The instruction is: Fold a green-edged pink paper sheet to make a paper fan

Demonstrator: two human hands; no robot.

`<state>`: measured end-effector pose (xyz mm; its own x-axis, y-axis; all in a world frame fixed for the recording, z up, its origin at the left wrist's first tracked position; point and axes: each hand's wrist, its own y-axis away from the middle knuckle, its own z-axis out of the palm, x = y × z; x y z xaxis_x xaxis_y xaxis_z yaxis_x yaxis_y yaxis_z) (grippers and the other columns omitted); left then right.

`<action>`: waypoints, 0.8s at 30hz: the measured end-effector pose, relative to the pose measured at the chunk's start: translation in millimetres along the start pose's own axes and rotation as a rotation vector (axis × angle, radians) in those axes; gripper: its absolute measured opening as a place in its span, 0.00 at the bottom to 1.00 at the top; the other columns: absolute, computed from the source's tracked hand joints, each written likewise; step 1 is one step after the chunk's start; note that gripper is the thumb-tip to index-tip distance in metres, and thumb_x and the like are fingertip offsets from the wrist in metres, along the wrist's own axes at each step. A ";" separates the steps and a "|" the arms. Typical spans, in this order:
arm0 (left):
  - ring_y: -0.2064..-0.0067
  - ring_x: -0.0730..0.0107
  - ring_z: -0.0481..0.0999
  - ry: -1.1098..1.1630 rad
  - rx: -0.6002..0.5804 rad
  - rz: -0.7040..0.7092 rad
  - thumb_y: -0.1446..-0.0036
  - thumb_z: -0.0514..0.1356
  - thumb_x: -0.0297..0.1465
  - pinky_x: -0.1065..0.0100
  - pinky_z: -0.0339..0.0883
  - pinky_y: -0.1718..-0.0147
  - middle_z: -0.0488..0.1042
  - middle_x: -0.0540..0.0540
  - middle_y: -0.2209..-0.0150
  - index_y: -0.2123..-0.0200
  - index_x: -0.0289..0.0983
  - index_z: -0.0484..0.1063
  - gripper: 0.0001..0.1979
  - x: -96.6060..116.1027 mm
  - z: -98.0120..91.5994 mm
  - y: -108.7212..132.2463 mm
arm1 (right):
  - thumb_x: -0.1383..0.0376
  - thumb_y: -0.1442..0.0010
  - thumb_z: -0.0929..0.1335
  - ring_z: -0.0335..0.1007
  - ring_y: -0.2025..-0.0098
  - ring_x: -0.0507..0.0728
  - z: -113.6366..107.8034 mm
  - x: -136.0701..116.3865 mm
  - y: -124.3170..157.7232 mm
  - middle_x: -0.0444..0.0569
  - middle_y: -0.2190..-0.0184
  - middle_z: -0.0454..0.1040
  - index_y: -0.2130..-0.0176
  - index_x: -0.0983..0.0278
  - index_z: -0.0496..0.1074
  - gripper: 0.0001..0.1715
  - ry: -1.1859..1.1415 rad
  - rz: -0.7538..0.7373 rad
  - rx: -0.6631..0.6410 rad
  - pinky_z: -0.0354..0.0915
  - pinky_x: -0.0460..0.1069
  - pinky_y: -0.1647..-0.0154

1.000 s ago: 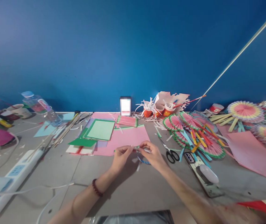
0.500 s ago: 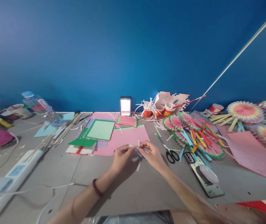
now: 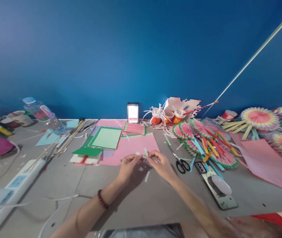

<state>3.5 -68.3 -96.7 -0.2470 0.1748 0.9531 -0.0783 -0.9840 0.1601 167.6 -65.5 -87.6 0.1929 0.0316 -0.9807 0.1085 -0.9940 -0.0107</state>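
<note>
Both of my hands meet over the grey table (image 3: 136,201), just in front of a pink paper sheet (image 3: 133,147). My left hand (image 3: 128,167) pinches one end of a small white and blue paper strip (image 3: 144,156). My right hand (image 3: 160,163) pinches the other end, fingers closed. Small white paper scraps (image 3: 147,176) lie on the table under my hands. A beaded bracelet (image 3: 102,200) sits on my left wrist.
Black scissors (image 3: 182,163) and a phone (image 3: 216,188) lie right of my hands. Several pleated paper fans (image 3: 205,140) fill the right side. A stack of green and pink paper (image 3: 105,138), wooden sticks (image 3: 68,140), a bottle (image 3: 42,114) and a power strip (image 3: 9,188) are on the left.
The blue strip that hung below my right hand has been drawn up between my fingers. My hands have moved slightly closer together.
</note>
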 end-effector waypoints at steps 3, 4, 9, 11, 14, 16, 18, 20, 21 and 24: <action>0.69 0.63 0.78 0.040 -0.006 -0.023 0.50 0.68 0.44 0.62 0.70 0.63 0.80 0.41 0.72 0.75 0.33 0.79 0.18 -1.1 0.2 0.2 | 0.57 0.48 0.69 0.70 0.65 0.55 -0.3 -1.4 0.1 0.45 0.68 0.73 0.70 0.62 0.69 0.11 0.003 -0.006 0.002 0.65 0.47 0.65; 0.69 0.63 0.78 0.055 -0.004 -0.034 0.50 0.68 0.44 0.62 0.71 0.63 0.80 0.40 0.72 0.75 0.33 0.79 0.18 -0.6 0.6 0.5 | 0.57 0.48 0.69 0.70 0.65 0.55 -0.4 -1.6 0.0 0.45 0.69 0.73 0.70 0.62 0.69 0.11 0.006 -0.011 0.004 0.65 0.47 0.65; 0.69 0.61 0.79 0.110 -0.059 -0.083 0.52 0.68 0.45 0.60 0.72 0.62 0.80 0.40 0.71 0.73 0.33 0.80 0.19 8.1 3.5 3.7 | 0.56 0.46 0.69 0.70 0.64 0.56 -1.7 0.6 -1.1 0.46 0.68 0.74 0.69 0.62 0.70 0.12 0.022 -0.041 0.006 0.66 0.48 0.62; 0.67 0.60 0.79 0.133 -0.076 -0.074 0.52 0.68 0.45 0.61 0.71 0.62 0.80 0.41 0.71 0.74 0.34 0.79 0.18 11.4 4.0 4.2 | 0.55 0.46 0.69 0.71 0.62 0.56 -2.5 2.3 -1.4 0.46 0.68 0.74 0.69 0.62 0.71 0.12 0.026 -0.040 0.009 0.66 0.49 0.61; 0.65 0.60 0.79 0.123 -0.074 -0.046 0.51 0.68 0.46 0.62 0.71 0.63 0.80 0.41 0.70 0.75 0.35 0.79 0.18 11.5 3.4 3.6 | 0.55 0.46 0.69 0.70 0.64 0.55 -3.2 4.0 -1.5 0.45 0.67 0.73 0.68 0.62 0.71 0.12 0.022 -0.020 0.011 0.65 0.48 0.62; 0.66 0.61 0.78 0.095 -0.074 -0.038 0.50 0.67 0.47 0.63 0.70 0.63 0.80 0.41 0.70 0.73 0.35 0.80 0.18 8.2 3.1 2.9 | 0.56 0.46 0.69 0.68 0.68 0.54 -3.1 3.9 -1.3 0.44 0.69 0.72 0.70 0.61 0.69 0.11 0.009 -0.007 0.019 0.63 0.47 0.66; 0.69 0.64 0.77 0.069 -0.075 -0.016 0.50 0.67 0.45 0.63 0.70 0.64 0.80 0.42 0.71 0.72 0.36 0.80 0.17 3.9 3.8 2.6 | 0.58 0.47 0.69 0.66 0.71 0.53 -2.7 2.8 -0.8 0.43 0.72 0.70 0.71 0.61 0.68 0.09 -0.012 0.002 0.022 0.61 0.47 0.69; 0.69 0.66 0.76 0.049 -0.069 0.029 0.53 0.70 0.43 0.64 0.69 0.64 0.80 0.44 0.72 0.72 0.36 0.80 0.15 0.7 5.6 2.6 | 0.59 0.48 0.68 0.62 0.74 0.52 -2.2 1.2 0.0 0.41 0.75 0.67 0.72 0.61 0.68 0.08 -0.033 0.009 0.012 0.58 0.46 0.72; 0.69 0.66 0.76 0.042 -0.065 0.051 0.54 0.71 0.41 0.64 0.69 0.63 0.80 0.44 0.72 0.72 0.36 0.80 0.14 -0.2 6.6 2.8 | 0.60 0.47 0.68 0.60 0.76 0.51 -2.0 0.4 0.5 0.41 0.77 0.66 0.72 0.61 0.67 0.08 -0.040 0.013 0.002 0.56 0.46 0.74; 0.71 0.66 0.75 0.005 -0.017 0.079 0.56 0.71 0.41 0.65 0.68 0.66 0.80 0.45 0.74 0.75 0.36 0.79 0.13 -0.4 8.4 3.1 | 0.60 0.47 0.66 0.53 0.80 0.49 -1.4 -1.2 1.8 0.39 0.80 0.62 0.72 0.61 0.67 0.07 -0.040 0.023 -0.018 0.49 0.46 0.79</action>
<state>11.4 -71.6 -94.4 -0.2584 0.0964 0.9612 -0.0749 -0.9940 0.0796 169.0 -67.2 -86.1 0.1568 0.0037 -0.9876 0.1216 -0.9925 0.0155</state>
